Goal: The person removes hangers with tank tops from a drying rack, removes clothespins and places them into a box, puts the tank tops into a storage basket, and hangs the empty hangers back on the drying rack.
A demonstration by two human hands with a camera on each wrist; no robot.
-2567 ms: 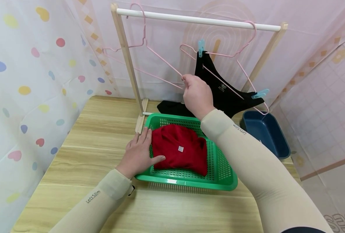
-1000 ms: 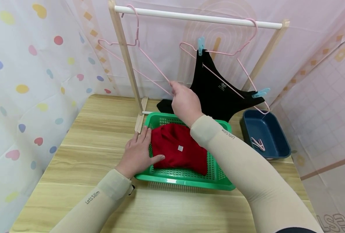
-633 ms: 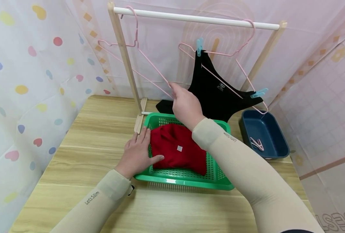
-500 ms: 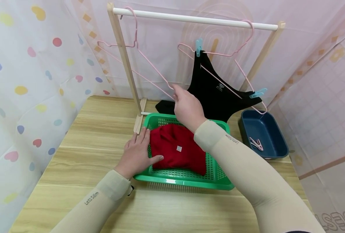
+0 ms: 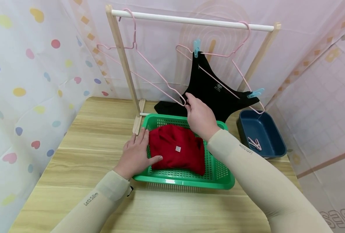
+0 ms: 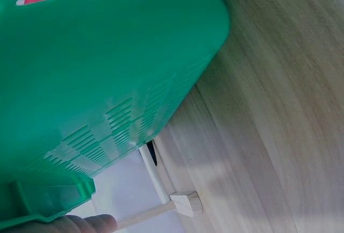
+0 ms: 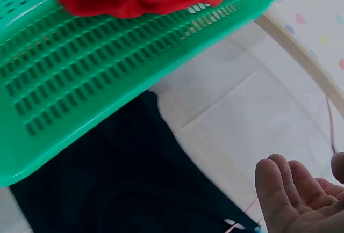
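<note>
My left hand (image 5: pixel 136 155) rests with straight fingers over the left rim of a green plastic basket (image 5: pixel 184 183). A folded red garment (image 5: pixel 176 139) with a small white label lies inside. My right hand (image 5: pixel 201 115) is over the basket's back rim, thumb and index finger apart, right at the lower end of a bare pink hanger (image 5: pixel 152 67). In the right wrist view, the fingers (image 7: pixel 287 182) are loosely bent and hold nothing. Behind this hand, a black tank top (image 5: pixel 216 103) hangs from a second pink hanger (image 5: pixel 243 77) by two light-blue clothespins (image 5: pixel 197 48).
Both hangers hook over the white rod (image 5: pixel 190 20) of a wooden rack, whose left foot (image 5: pixel 139 118) stands behind the basket. A dark blue bin (image 5: pixel 268 129) with pink clothespins (image 5: pixel 255 143) sits at the right. Patterned curtains surround the wooden table (image 5: pixel 82 155).
My right hand pinched the bare hanger's side earlier and drew it left; it has since slid down and right to its end and let go. My left hand has stayed on the basket.
</note>
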